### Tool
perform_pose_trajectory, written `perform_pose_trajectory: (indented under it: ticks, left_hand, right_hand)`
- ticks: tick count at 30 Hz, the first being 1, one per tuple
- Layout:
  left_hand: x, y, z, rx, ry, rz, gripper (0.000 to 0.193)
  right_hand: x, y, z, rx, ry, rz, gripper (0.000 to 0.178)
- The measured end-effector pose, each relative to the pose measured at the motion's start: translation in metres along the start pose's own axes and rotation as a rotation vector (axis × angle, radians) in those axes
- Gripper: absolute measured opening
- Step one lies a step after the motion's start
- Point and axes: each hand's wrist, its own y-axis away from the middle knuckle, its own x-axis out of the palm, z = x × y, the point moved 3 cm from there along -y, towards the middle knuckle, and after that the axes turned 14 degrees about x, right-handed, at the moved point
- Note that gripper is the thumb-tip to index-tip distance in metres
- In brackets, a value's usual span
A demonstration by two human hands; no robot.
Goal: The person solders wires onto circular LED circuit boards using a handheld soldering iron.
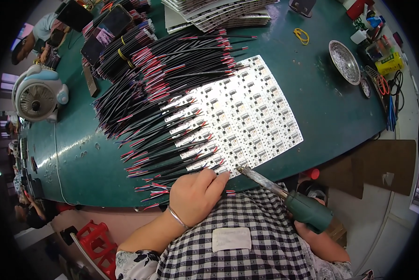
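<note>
My left hand [196,195] is closed at the near edge of a white circuit board panel [242,116], thumb and forefinger together over a black-sheathed wire [230,192]. Red and white ends of that wire stick out beside the fingers. My right hand [304,229], partly hidden, grips a soldering iron [307,210] by its green handle. The iron's tip meets the panel's near corner, just right of my left fingertips. Rows of small dark parts cover the panel. Several black wires [172,154] lie along its left side, their coloured ends on the board.
Wire bundles [181,56] lie behind the panel, near stacked panels [214,14]. A metal bowl [344,63] and a yellow rubber band [301,36] lie at the right. A fan [36,100] stands left. Red stools [95,240] are below the table; other people sit at far left.
</note>
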Motion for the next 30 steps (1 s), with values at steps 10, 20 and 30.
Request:
perform_pose_trajectory:
  ticks: [10,20,30]
  left_hand:
    - [0.000,-0.001,0.002,0.060,0.019,-0.006,0.029]
    - [-0.004,-0.002,0.002,0.056,0.009,0.001,0.027]
    - [-0.003,-0.002,0.003,0.064,0.015,0.008,0.028]
  right_hand:
    - [0.000,-0.008,0.015,-0.196,0.225,-0.015,0.029]
    - [0.001,-0.013,0.021,-0.248,0.295,0.001,0.023]
    - [-0.001,-0.005,0.008,-0.130,0.192,-0.024,0.023]
